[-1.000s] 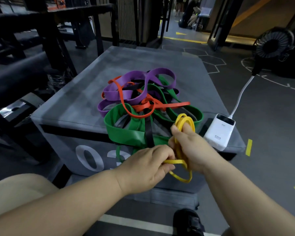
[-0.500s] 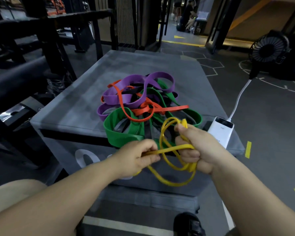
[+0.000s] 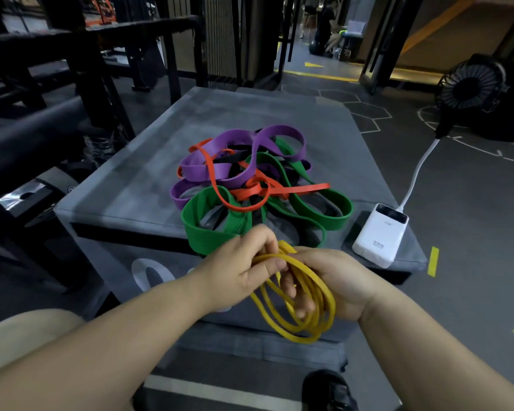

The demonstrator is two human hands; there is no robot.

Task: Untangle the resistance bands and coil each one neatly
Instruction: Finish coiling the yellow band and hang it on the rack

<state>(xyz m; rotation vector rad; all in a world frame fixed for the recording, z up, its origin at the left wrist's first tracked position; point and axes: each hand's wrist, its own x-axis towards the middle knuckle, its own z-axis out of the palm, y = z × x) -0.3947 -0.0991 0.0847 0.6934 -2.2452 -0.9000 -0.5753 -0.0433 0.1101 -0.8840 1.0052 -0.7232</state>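
Left hand (image 3: pixel 238 272) close beside right hand (image 3: pixel 340 281), each grip curled tight

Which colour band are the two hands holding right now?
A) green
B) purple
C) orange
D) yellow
D: the left hand and the right hand both hold loops of the yellow band, while the green band, purple band and orange band lie tangled on the grey box.
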